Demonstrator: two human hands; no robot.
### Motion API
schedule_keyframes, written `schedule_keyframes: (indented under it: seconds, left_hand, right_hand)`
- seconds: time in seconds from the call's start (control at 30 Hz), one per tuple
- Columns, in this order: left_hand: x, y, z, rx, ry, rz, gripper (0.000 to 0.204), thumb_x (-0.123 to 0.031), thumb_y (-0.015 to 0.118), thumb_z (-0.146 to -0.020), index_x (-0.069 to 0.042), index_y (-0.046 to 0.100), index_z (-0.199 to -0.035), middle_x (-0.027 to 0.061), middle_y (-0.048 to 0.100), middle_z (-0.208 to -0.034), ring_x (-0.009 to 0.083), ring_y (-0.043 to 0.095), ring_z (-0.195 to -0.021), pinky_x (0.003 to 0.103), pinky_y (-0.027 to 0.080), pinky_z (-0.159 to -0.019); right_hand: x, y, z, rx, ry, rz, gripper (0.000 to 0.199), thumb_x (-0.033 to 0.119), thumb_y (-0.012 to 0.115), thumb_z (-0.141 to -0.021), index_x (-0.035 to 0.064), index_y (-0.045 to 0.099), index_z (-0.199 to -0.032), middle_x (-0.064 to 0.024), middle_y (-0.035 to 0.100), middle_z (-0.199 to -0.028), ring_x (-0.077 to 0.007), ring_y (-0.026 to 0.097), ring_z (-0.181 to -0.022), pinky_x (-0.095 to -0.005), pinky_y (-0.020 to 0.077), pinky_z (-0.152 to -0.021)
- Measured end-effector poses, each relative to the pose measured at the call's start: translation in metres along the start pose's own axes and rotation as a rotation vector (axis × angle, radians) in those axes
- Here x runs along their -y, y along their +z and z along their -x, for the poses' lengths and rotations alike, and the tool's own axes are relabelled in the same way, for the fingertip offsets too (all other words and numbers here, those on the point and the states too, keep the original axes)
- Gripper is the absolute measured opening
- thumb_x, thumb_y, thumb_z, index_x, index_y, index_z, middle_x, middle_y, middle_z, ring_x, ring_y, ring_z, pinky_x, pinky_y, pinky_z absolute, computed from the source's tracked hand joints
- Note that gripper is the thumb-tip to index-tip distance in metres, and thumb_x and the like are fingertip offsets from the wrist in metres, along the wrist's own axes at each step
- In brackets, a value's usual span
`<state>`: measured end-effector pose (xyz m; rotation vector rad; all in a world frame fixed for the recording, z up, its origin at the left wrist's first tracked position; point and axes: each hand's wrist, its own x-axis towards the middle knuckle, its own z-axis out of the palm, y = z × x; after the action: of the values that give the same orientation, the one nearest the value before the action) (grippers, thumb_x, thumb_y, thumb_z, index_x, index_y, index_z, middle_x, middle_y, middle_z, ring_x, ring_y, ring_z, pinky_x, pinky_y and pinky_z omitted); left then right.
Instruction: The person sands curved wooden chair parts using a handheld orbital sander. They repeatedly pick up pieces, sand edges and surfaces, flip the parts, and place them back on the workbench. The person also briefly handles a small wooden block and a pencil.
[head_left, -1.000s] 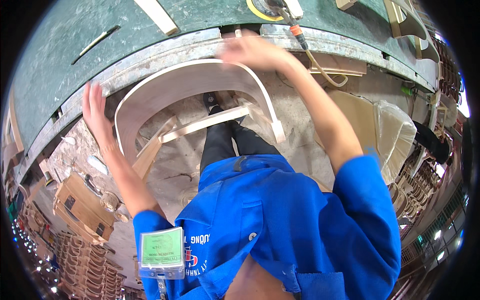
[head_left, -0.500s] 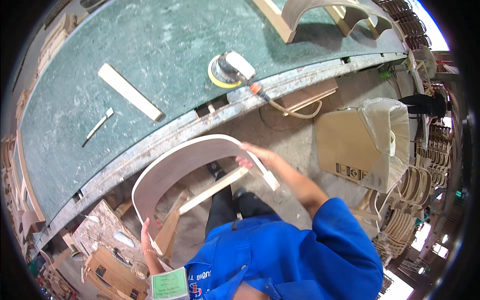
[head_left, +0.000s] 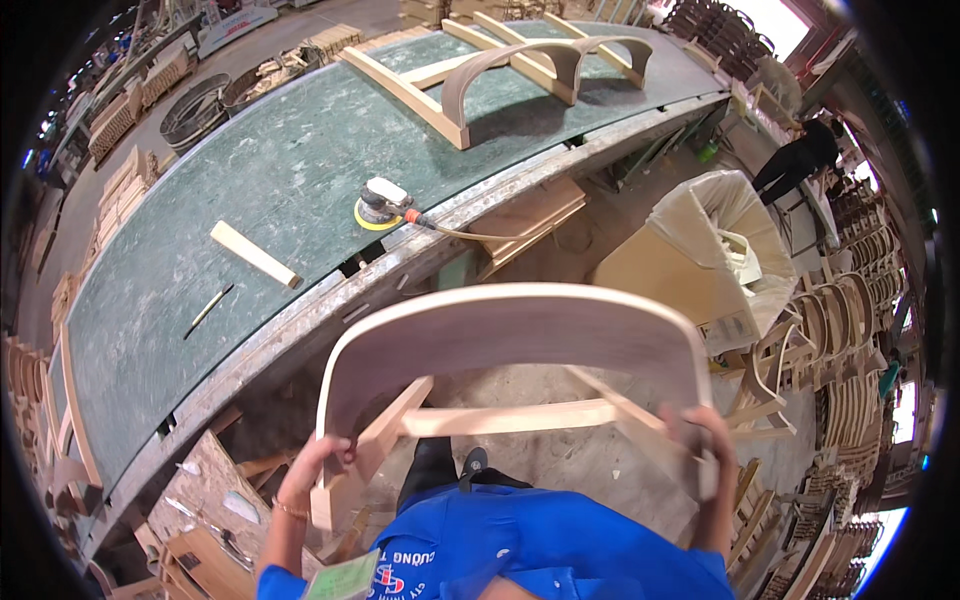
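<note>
A wooden chair frame (head_left: 520, 330) is held up in front of my body, between me and the bench. Its broad bent panel has a pale edge and a darker inner face, and a pale crossbar (head_left: 510, 417) joins two straight wooden pieces. My left hand (head_left: 312, 470) grips the panel's left end, fingers curled over the edge. At the right end my right hand (head_left: 705, 440) is closed on the frame, slightly blurred. On the bench beyond lie a sander (head_left: 380, 205) with a yellow pad, a wooden strip (head_left: 255, 254) and a thin brush-like tool (head_left: 208, 311).
The long green-topped bench (head_left: 300, 150) runs across, with another curved wooden frame (head_left: 510, 65) at its far end. A cardboard box (head_left: 650, 265) with a plastic liner stands at right, near stacked chair parts (head_left: 840, 340). A person (head_left: 805, 155) in dark clothes is farther back.
The chair frame has been raised and turned level, its right end swinging toward me. My right hand has shifted down to that end. The view has tilted up, showing more of the bench.
</note>
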<state>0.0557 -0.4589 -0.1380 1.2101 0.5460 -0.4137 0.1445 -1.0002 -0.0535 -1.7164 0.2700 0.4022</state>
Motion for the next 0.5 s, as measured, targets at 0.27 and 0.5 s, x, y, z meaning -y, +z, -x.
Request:
schedule_keyframes:
  seconds: [0.27,0.5]
  left_hand:
    - [-0.144,0.146,0.078,0.389,0.447,-0.155,0.058,-0.020,0.064,-0.057,0.001,0.054,-0.109,0.0089,0.054,-0.086,0.0138,0.050,-0.072,0.026,0.042,-0.065]
    - [-0.198,0.104,0.179,-0.094,0.934,-0.288,0.068,-0.028,0.062,-0.056,0.009,0.049,-0.111,0.0125,0.053,-0.083,0.0154,0.050,-0.068,0.027,0.043,-0.066]
  right_hand:
    - [0.174,-0.079,0.105,-0.581,-0.908,0.503,0.045,0.036,0.060,-0.083,0.0004,0.054,-0.111,-0.0103,0.056,-0.100,-0.0211,0.057,-0.078,-0.0358,0.0509,-0.079]
    - [0.284,-0.032,0.068,-0.086,-0.935,0.427,0.058,0.034,0.059,-0.079,-0.0044,0.047,-0.121,-0.0139,0.056,-0.105,-0.0204,0.055,-0.078,-0.0326,0.0505,-0.076]
